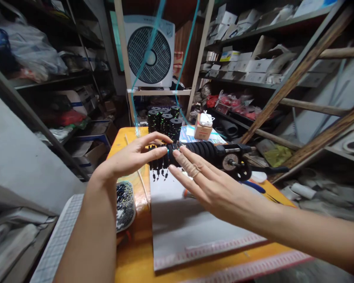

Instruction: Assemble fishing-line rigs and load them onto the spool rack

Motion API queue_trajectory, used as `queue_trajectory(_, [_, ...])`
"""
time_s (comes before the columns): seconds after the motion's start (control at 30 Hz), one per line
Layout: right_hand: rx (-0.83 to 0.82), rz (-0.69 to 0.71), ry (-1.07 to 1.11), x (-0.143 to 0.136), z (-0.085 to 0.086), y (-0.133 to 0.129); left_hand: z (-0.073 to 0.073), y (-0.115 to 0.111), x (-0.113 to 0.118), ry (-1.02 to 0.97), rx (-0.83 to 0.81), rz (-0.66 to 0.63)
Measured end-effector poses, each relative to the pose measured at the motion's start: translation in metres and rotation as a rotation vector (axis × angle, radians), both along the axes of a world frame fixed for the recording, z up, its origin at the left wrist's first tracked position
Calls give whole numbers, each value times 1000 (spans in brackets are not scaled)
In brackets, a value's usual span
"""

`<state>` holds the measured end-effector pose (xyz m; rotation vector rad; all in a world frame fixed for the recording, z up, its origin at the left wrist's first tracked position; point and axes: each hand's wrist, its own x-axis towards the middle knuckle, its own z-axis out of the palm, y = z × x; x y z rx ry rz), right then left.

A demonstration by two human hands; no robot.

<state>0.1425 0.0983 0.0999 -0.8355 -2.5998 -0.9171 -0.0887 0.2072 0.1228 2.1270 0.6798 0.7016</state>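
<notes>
In front of me a black ridged roll (200, 149), apparently wound cord, lies horizontally on a small winder with a metal shaft (232, 150) and gears (244, 171). My left hand (138, 151) bends round the roll's left part, thumb in front and fingers over the top. Short strands with small dark beads (161, 175) dangle under it. From the right, my right hand (206, 179) reaches in with its fingers stretched out, tips against the roll near my left thumb. Tan tape wraps one of its fingers. Some fingertips are hidden.
A tray of dark beads (125, 206) stands left of the white board (206, 224) on the yellow table (132, 259). Several upright black spools (175, 127), a small carton (203, 131) and a box fan (150, 55) are behind. Blue-handled pliers (255, 186) lie at right.
</notes>
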Motion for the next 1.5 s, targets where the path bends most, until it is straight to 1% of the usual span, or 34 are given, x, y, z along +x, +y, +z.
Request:
queue_trajectory(0.03, [-81,26,63,8,-4,-4,1,-1,0,21,-2,12])
queue_trajectory(0.07, [-127,50,165,18,-7,-9,2,-3,0,47,-3,26])
queue_trajectory(0.13, [-173,53,361,37,-15,-21,5,-7,1,97,14,58])
queue_trajectory(0.17, [-179,19,424,46,-19,-26,7,-10,1,116,41,78])
queue_trajectory(0.2, [-181,-37,465,55,-25,-32,9,-13,2,130,85,97])
queue_trajectory(0.27, [-211,-198,516,70,-37,-43,14,-22,4,150,198,125])
queue_trajectory(0.37, [-400,-437,551,88,-59,-55,19,-33,6,196,315,127])
queue_trajectory(0.43, [-515,-526,556,95,-73,-62,20,-36,6,238,341,120])
queue_trajectory(0.53, [-562,-592,580,97,-89,-66,15,-33,6,284,370,121])
queue_trajectory(0.7, [-558,-656,666,86,-107,-63,8,-25,8,276,392,122])
queue_trajectory(0.83, [-537,-629,730,80,-120,-59,7,-23,12,238,405,80])
queue_trajectory(0.93, [-510,-579,764,77,-125,-58,7,-22,12,249,400,55])
queue_trajectory(1.0, [-489,-534,789,76,-124,-58,6,-20,10,219,379,57])
queue_trajectory(1.07, [-456,-482,818,73,-119,-58,5,-17,8,170,328,68])
queue_trajectory(1.17, [-376,-397,863,66,-104,-55,3,-11,5,102,210,80])
queue_trajectory(1.3, [-264,-274,891,54,-72,-44,2,-6,7,49,73,148])
queue_trajectory(1.37, [-205,-208,906,45,-53,-35,3,-6,9,45,65,167])
queue_trajectory(1.5, [-150,-98,1018,26,-21,-14,8,-10,12,75,90,135])
